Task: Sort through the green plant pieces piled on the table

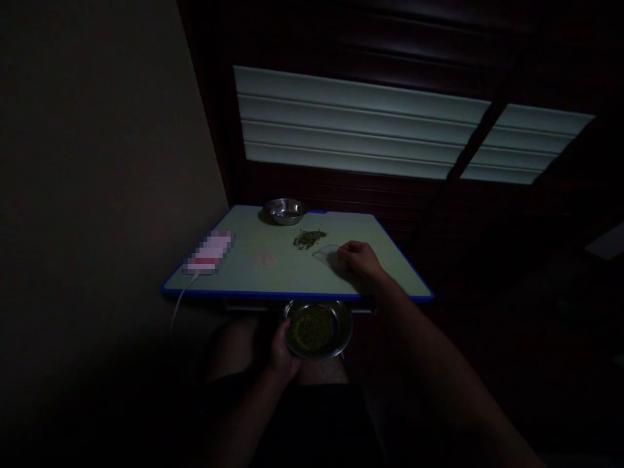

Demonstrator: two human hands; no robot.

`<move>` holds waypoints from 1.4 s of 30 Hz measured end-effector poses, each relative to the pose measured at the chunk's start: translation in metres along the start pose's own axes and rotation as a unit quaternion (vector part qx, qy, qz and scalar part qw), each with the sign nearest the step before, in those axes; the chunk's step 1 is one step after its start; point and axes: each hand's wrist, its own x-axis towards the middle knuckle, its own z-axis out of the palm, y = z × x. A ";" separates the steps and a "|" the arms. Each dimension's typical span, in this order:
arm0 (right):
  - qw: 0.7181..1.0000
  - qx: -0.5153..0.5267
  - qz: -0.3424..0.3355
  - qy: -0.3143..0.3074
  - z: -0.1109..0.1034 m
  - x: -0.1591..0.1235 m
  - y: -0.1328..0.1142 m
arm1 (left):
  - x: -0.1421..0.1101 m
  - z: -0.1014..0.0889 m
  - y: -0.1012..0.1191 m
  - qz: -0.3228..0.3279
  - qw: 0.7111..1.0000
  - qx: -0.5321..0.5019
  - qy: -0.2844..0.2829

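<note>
My left hand (pixel 284 354) grips the left rim of a metal bowl (pixel 345 328) below the table's front edge, above my lap. Small green grains, possibly mung beans (pixel 312 328), cover much of its bottom. Over the table, my right hand (pixel 361 259) is closed on the right end of a thin clear piece of plastic (pixel 326 253), whose exact kind I cannot make out. The plastic's left edge lies close to a small spread of the same-looking grains (pixel 309 240) on the tabletop.
The pale table (pixel 263 281) has a blue edge. A second metal bowl (pixel 286 220) stands at its back. On the left lies a blurred-out pink device (pixel 209 252) with a white cable (pixel 178 305) hanging off the front. A wall (pixel 107 162) and a dark slatted panel (pixel 361 123) border the table.
</note>
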 end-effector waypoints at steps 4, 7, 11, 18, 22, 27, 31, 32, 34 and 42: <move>0.980 -0.159 0.042 0.110 -0.015 0.021 0.014 | 0.001 -0.001 -0.001 0.006 1.000 -0.001 -0.009; 0.964 -0.246 0.050 0.094 -0.016 0.032 0.017 | 0.001 -0.001 -0.001 0.007 1.000 0.003 0.000; 0.948 -0.311 0.045 0.038 -0.002 0.036 0.006 | 0.001 0.001 -0.001 0.006 1.000 0.003 0.013; 0.940 -0.338 0.032 -0.025 0.030 0.030 -0.016 | -0.003 0.004 0.000 0.016 1.000 -0.004 0.024; 0.935 -0.350 0.041 -0.047 0.041 0.027 -0.024 | -0.003 0.005 0.000 0.011 1.000 -0.001 0.028; 0.933 -0.356 0.032 -0.050 0.057 0.025 -0.028 | -0.002 0.004 -0.001 0.008 1.000 -0.001 0.018; 0.935 -0.351 0.017 -0.050 0.072 0.026 -0.031 | -0.002 0.003 -0.002 0.005 1.000 -0.005 0.013; 0.935 -0.350 0.015 -0.049 0.076 0.026 -0.032 | -0.002 0.002 -0.002 0.002 1.000 -0.006 0.013; 0.935 -0.350 0.012 -0.049 0.083 0.025 -0.035 | -0.002 0.002 -0.002 -0.007 1.000 -0.009 0.010; 0.944 -0.323 0.015 -0.065 0.107 0.021 -0.050 | 0.002 -0.002 -0.005 -0.014 1.000 -0.022 0.013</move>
